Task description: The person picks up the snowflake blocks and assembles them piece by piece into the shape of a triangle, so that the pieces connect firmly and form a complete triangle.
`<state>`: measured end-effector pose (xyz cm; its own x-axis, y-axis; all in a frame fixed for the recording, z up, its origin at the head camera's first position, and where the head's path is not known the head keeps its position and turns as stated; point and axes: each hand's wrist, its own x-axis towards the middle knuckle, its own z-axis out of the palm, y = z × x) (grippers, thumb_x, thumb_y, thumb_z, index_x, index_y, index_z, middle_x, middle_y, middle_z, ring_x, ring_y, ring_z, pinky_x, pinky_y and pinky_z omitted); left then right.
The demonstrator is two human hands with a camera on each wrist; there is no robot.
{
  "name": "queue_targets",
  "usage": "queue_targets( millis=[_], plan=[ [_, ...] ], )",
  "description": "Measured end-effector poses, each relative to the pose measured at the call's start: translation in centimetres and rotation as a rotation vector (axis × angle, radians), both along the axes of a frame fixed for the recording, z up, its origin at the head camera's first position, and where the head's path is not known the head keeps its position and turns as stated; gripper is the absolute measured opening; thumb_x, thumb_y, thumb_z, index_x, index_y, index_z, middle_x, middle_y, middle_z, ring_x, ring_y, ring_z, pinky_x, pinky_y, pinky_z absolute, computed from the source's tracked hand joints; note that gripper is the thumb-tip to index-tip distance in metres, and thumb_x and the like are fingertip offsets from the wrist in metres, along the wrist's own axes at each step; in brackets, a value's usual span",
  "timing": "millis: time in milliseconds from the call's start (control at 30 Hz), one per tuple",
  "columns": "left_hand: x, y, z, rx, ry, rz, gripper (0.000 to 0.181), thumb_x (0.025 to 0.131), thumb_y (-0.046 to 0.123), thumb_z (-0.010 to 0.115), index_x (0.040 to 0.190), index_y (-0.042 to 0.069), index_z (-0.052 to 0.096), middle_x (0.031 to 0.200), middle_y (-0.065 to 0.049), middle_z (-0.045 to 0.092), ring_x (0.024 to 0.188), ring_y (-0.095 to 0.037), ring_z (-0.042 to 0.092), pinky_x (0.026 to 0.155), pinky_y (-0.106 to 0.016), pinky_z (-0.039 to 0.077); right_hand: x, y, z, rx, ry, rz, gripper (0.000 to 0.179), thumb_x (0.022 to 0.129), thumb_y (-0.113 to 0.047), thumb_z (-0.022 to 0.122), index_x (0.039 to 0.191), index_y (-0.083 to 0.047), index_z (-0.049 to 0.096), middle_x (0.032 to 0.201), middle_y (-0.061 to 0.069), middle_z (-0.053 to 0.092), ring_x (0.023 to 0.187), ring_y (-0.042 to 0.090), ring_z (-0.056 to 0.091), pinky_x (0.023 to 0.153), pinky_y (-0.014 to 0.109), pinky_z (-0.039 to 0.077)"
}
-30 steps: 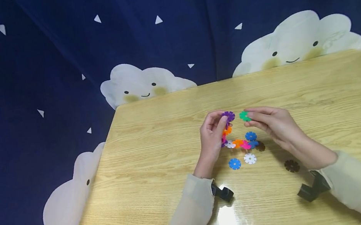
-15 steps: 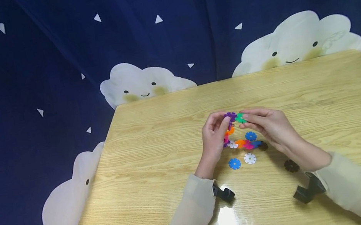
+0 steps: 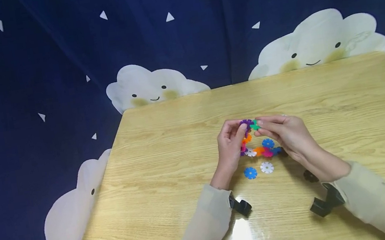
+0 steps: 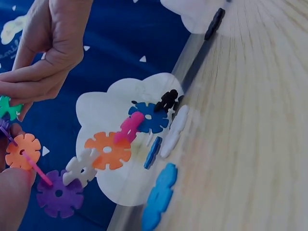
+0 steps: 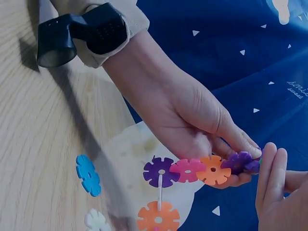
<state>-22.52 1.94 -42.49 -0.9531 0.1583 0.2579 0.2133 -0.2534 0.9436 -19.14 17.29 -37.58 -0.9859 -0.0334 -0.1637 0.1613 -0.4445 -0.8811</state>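
My left hand (image 3: 231, 141) pinches a purple notched snowflake disc (image 3: 246, 123) between thumb and fingers. My right hand (image 3: 293, 134) pinches a green disc (image 3: 255, 124), whose edge meets the purple one. From the left hand runs a linked chain of discs: orange (image 5: 213, 170), pink (image 5: 188, 170), purple (image 5: 161, 172), then white (image 4: 82, 167), a second orange (image 4: 108, 150), pink (image 4: 130, 126), blue (image 4: 150, 117) and a dark one (image 4: 168, 100). In the right wrist view, the right fingers hide most of the green disc.
Loose on the wooden table (image 3: 157, 183) lie a light blue disc (image 3: 250, 173), a white disc (image 3: 267, 167), another blue disc (image 3: 267, 143) and a dark brown disc (image 3: 311, 176) beside the right forearm. A dark blue curtain (image 3: 166, 45) with clouds stands behind the table.
My right hand has moved left, bringing the green disc from a gap away up against the purple disc. The left hand and the chain have shifted slightly right.
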Motion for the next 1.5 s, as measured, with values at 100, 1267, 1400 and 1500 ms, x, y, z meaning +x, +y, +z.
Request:
queue_targets(
  millis=[100,1267,1400,1500],
  plan=[
    [-0.1,-0.1,0.1,-0.067,0.007,-0.027,0.023,0.099,0.007,0.054,0.115,-0.010,0.054,0.103,-0.012,0.062,0.086,-0.002,0.057,0.079,-0.012,0.050,-0.1,0.0,0.0,0.024,0.043,-0.009,0.005,0.086,-0.008,0.073,0.089,-0.010,0.077,0.092,0.000,0.075,0.073,0.013,0.075,0.077,0.019,0.057],
    [-0.4,-0.8,0.4,-0.340,-0.036,-0.198,0.035,0.099,0.023,0.058,0.131,0.009,0.055,0.120,-0.017,0.064,0.113,-0.035,0.064,0.087,-0.019,0.055,-2.9,6.9,-2.9,0.362,0.128,-0.140,0.005,0.091,-0.016,0.069,0.087,-0.016,0.072,0.072,-0.004,0.073,0.061,0.005,0.069,0.058,0.017,0.056],
    [-0.4,-1.0,0.6,-0.359,-0.026,-0.201,0.034,0.099,0.024,0.057,0.130,0.010,0.056,0.116,-0.017,0.065,0.106,-0.029,0.065,0.084,-0.018,0.054,-3.9,9.1,-3.9,0.620,0.106,-0.123,0.014,0.095,-0.017,0.064,0.100,-0.005,0.068,0.068,-0.011,0.070,0.058,0.004,0.067,0.054,0.018,0.055],
    [-0.4,-1.1,0.6,-0.374,-0.016,-0.201,0.033,0.100,0.024,0.057,0.130,0.010,0.056,0.113,-0.017,0.066,0.099,-0.019,0.065,0.082,-0.018,0.054,-4.6,10.0,-4.6,0.900,0.098,-0.071,0.033,0.097,-0.023,0.062,0.114,0.005,0.062,0.069,-0.009,0.070,0.058,0.005,0.065,0.053,0.021,0.054]
  ],
)
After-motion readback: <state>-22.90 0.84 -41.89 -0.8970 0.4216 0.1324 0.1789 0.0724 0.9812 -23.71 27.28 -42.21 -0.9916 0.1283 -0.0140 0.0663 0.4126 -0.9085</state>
